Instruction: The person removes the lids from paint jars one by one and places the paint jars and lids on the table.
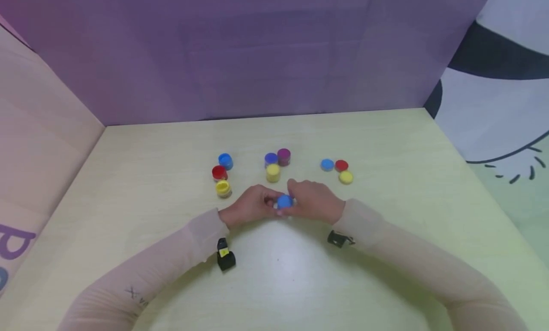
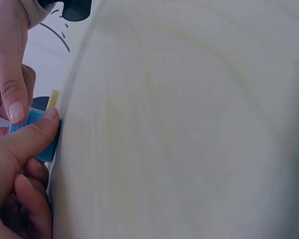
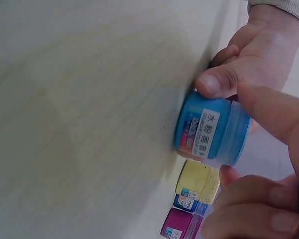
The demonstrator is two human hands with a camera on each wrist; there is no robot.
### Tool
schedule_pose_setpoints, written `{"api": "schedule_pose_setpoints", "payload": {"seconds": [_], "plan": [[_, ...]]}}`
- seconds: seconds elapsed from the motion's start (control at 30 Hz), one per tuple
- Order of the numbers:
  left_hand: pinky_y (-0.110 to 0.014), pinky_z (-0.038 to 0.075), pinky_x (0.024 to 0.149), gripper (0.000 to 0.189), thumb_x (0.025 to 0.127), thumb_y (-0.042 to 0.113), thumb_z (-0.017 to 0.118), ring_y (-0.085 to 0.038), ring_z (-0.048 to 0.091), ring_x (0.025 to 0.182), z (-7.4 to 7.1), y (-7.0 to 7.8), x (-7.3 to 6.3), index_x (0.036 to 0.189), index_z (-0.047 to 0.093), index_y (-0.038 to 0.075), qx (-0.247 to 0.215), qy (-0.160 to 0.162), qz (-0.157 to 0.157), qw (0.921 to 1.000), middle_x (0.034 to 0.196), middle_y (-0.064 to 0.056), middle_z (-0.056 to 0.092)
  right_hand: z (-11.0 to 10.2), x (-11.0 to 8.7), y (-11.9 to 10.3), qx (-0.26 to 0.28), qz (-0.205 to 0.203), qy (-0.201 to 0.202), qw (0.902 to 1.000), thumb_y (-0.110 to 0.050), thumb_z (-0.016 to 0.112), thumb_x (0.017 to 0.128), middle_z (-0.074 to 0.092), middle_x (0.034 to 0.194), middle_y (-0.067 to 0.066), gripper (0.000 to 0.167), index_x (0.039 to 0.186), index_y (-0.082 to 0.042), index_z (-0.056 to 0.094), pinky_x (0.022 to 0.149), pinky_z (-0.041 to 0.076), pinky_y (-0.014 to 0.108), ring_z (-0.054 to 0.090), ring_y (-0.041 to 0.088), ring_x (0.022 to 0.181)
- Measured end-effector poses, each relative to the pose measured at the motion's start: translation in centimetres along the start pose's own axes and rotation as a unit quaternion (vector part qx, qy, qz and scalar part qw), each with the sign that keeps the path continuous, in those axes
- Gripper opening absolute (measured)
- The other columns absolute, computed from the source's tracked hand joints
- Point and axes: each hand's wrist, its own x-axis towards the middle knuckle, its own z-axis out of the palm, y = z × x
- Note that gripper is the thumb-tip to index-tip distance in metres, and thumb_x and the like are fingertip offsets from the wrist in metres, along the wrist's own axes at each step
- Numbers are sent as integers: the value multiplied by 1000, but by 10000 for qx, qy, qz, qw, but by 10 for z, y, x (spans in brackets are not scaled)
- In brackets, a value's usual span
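In the head view, a small blue gouache paint jar (image 1: 285,201) sits between both hands near the middle of the table. My left hand (image 1: 253,205) grips its lower part, the thumb pressing on the side in the right wrist view, where the printed label (image 3: 205,132) shows. With thumb and fingers my right hand (image 1: 316,201) holds the jar around its blue top (image 3: 244,137). The jar's base appears to touch the tabletop. Just behind it stand a yellow jar (image 1: 273,173), a dark blue jar (image 1: 271,158) and a purple jar (image 1: 284,156).
To the left stand a blue jar (image 1: 225,161), a red jar (image 1: 219,172) and a yellow jar (image 1: 223,188), seemingly without lids. At right lie a blue lid (image 1: 327,164), a red lid (image 1: 341,165) and a yellow lid (image 1: 346,177). A purple wall (image 1: 274,59) borders the table's back edge.
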Motion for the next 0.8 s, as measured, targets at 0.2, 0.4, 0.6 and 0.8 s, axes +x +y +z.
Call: {"api": "schedule_pose_setpoints", "payload": {"seconds": [0.2,0.4,0.6,0.8], "plan": [[-21,33,59,24,83,19,74,-11,42,63,0,0,-1,107,72,19,-33,34,4,10000,60,2,46,-1,0,1,100,-75,-90,9999,-36,70,85,44,64,0,36,94,-8,49,50,32,22,44,13,56],[-23,31,59,25,82,25,74,-13,41,64,1,1,-1,107,73,23,-223,55,-125,9997,59,1,44,-4,1,7,74,-445,-174,9988,-29,69,87,46,62,-2,32,100,-9,49,51,33,21,43,11,55],[-23,33,61,27,81,21,75,-13,43,67,1,3,-2,107,72,19,-240,74,-121,9996,60,1,45,-9,1,11,188,-998,-212,9946,-22,70,86,49,62,-5,31,110,-10,54,58,39,21,46,10,59],[-23,34,62,27,79,21,77,-14,44,67,1,4,-3,106,72,18,-155,115,-105,9998,59,2,44,-14,1,16,607,-1148,-443,9905,-16,70,85,50,67,-8,38,121,-14,57,66,42,23,47,10,65]]}}
